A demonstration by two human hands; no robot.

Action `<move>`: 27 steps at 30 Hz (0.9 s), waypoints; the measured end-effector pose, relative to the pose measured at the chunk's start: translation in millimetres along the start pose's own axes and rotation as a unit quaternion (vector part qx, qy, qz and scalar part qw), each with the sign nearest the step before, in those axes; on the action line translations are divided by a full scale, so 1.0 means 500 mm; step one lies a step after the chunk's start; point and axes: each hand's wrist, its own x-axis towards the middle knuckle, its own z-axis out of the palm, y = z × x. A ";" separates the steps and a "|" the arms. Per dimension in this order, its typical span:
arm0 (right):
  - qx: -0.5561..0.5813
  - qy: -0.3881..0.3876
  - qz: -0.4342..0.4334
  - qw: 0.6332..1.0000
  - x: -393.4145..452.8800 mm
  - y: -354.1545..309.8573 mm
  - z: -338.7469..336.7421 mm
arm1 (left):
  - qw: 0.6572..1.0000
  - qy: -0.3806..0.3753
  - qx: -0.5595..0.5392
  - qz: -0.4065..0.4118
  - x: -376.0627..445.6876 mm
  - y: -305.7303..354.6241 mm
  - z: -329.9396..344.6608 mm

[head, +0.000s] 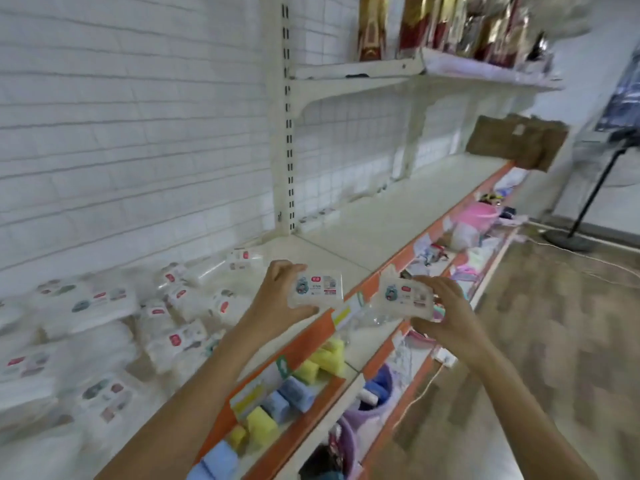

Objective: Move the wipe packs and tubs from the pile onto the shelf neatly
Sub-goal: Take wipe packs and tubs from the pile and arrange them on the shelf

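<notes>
Carrying stage, looks like: your left hand [277,299] grips one pack [317,289], right hand [446,313] grips another pack [407,297], both up over shelf [363,230] front edge. Pile [104,327] sits left. Next you probably set both flat on bare stretch far right, labels up, edges lined.

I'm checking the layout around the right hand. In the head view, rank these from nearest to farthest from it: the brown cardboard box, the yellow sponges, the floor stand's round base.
From the right hand:
1. Yellow sponges, on the lower shelf, just left of and below the hand.
2. Round base of the floor stand, on the floor, far to the right.
3. Brown cardboard box, at the shelf's far end.
</notes>
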 end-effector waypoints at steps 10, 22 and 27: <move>-0.018 0.066 0.088 0.994 -0.096 0.202 -0.164 | 0.996 -0.062 -0.066 0.002 0.109 0.087 0.252; -0.021 0.003 0.089 0.996 0.086 0.520 -0.316 | 0.997 0.012 -0.032 -0.066 0.349 0.164 0.454; -0.008 -0.040 0.068 0.997 0.223 0.564 -0.324 | 0.993 0.039 -0.016 -0.110 0.422 0.140 0.460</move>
